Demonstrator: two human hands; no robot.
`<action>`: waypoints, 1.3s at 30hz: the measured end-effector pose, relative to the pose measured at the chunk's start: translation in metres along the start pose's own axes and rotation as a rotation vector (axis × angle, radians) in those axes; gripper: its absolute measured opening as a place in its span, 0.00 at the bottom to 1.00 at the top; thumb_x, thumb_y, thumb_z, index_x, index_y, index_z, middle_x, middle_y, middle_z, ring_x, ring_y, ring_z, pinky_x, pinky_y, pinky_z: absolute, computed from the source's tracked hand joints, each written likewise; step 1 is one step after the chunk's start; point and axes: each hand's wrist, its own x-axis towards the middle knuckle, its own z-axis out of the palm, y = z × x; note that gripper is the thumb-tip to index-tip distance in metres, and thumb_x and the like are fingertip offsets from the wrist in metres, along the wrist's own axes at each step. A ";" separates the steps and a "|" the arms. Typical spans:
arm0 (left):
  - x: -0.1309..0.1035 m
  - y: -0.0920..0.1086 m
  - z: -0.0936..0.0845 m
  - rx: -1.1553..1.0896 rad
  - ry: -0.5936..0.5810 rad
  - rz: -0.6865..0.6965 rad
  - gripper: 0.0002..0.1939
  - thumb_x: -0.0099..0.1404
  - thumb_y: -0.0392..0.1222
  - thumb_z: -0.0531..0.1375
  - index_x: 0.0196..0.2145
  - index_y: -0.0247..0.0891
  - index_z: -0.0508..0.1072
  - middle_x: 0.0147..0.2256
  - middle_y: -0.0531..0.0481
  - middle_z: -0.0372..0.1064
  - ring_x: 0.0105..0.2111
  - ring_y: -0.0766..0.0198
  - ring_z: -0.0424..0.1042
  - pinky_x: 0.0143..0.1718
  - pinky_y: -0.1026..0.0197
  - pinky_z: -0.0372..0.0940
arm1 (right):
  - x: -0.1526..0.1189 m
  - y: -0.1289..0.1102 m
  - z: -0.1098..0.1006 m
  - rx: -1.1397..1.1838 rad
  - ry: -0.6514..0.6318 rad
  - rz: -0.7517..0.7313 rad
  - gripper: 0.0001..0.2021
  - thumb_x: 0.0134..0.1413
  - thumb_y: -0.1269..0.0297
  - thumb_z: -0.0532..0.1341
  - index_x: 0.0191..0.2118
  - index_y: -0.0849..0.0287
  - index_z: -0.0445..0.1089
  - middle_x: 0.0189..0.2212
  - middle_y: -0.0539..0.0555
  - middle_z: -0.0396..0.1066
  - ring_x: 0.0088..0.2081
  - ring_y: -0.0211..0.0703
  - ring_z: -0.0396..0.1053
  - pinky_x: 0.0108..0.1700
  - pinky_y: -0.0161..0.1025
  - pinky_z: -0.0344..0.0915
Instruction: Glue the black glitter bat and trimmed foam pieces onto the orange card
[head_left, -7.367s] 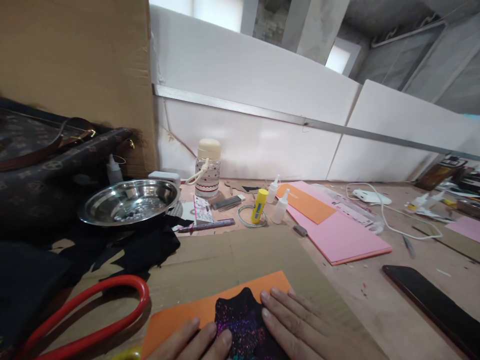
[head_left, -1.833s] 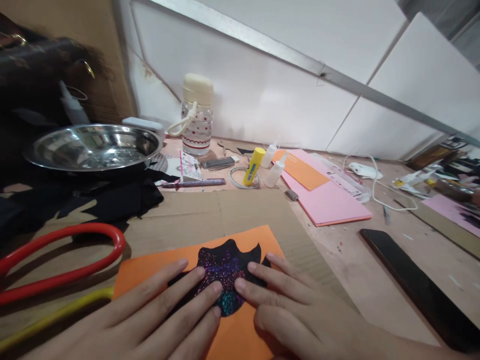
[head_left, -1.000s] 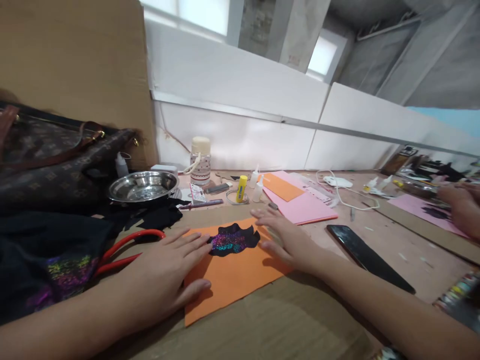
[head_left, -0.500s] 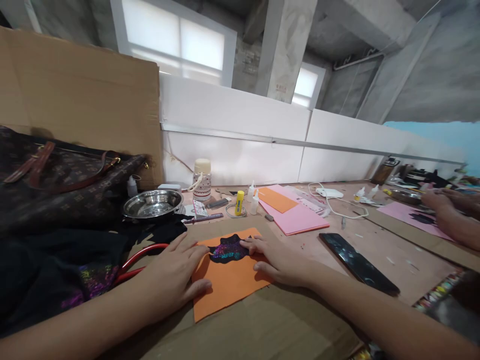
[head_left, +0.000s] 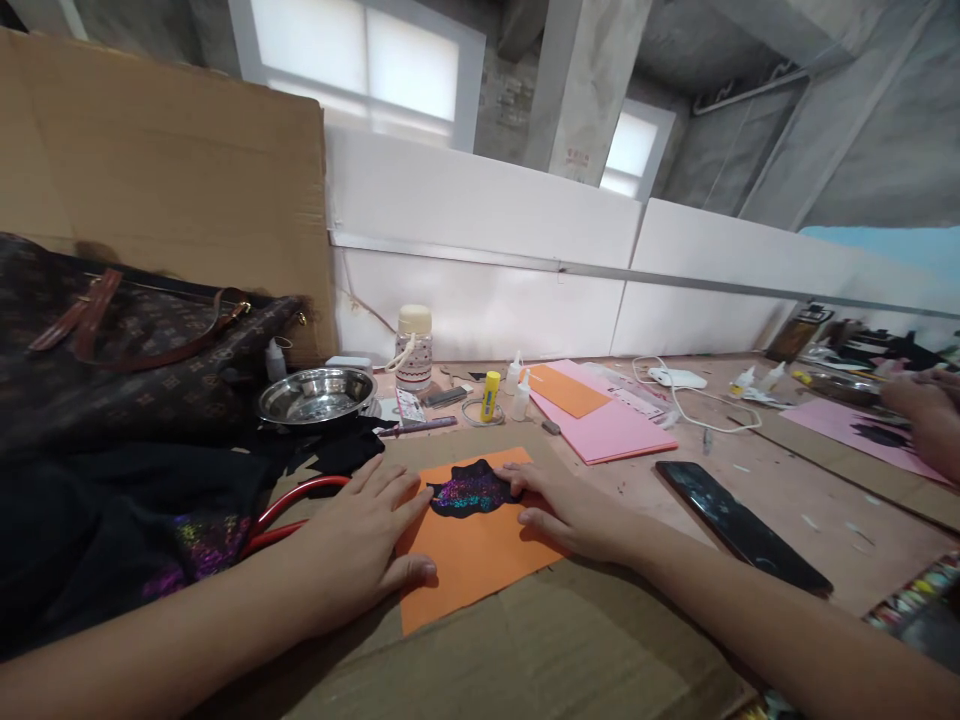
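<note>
An orange sheet (head_left: 472,570) lies on a brown cardboard board (head_left: 570,640) in front of me. On its upper part rests a black fabric cutout (head_left: 472,490) with wavy edges and a purple and teal glitter patch. My left hand (head_left: 375,525) lies with fingers spread over the sheet's left edge, the index fingertip touching the cutout's left end. From the other side, my right hand (head_left: 559,510) rests on the sheet, its fingertips on the cutout's right end. Red-handled scissors (head_left: 289,515) lie left of my left hand, partly hidden by dark glittery cloth (head_left: 202,530).
Behind the board stand a yellow glue stick (head_left: 490,397), small white bottles (head_left: 520,395) and a steel bowl (head_left: 319,395). Pink sheets (head_left: 607,430) and a black phone (head_left: 739,525) lie to the right. At far right, another person's hand (head_left: 934,415) is near a pink sheet.
The camera view has shifted slightly, so the scene sits a little further right. Both hands stay on the sheet and cutout; the right fingertips have moved slightly along the cutout's right end.
</note>
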 end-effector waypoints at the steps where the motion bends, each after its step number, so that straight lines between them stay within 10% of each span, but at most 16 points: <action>1: 0.000 0.001 0.000 0.008 -0.006 -0.005 0.40 0.75 0.72 0.61 0.70 0.40 0.75 0.68 0.33 0.74 0.71 0.35 0.68 0.77 0.30 0.54 | 0.001 0.001 0.001 0.006 0.012 0.001 0.16 0.74 0.55 0.62 0.60 0.54 0.72 0.73 0.64 0.70 0.69 0.65 0.72 0.67 0.64 0.70; 20: 0.010 0.027 0.003 0.256 -0.071 -0.029 0.18 0.79 0.51 0.67 0.59 0.38 0.77 0.57 0.42 0.77 0.52 0.52 0.80 0.54 0.44 0.79 | 0.008 0.013 0.017 -0.052 0.256 0.069 0.19 0.76 0.56 0.68 0.65 0.56 0.74 0.64 0.61 0.75 0.61 0.59 0.77 0.63 0.62 0.75; 39: 0.006 0.025 0.031 0.279 -0.019 -0.088 0.22 0.78 0.51 0.67 0.63 0.39 0.75 0.63 0.40 0.75 0.59 0.47 0.78 0.60 0.38 0.76 | 0.004 0.023 0.023 -0.074 0.213 0.159 0.25 0.77 0.52 0.58 0.72 0.53 0.70 0.72 0.65 0.71 0.71 0.65 0.71 0.72 0.65 0.68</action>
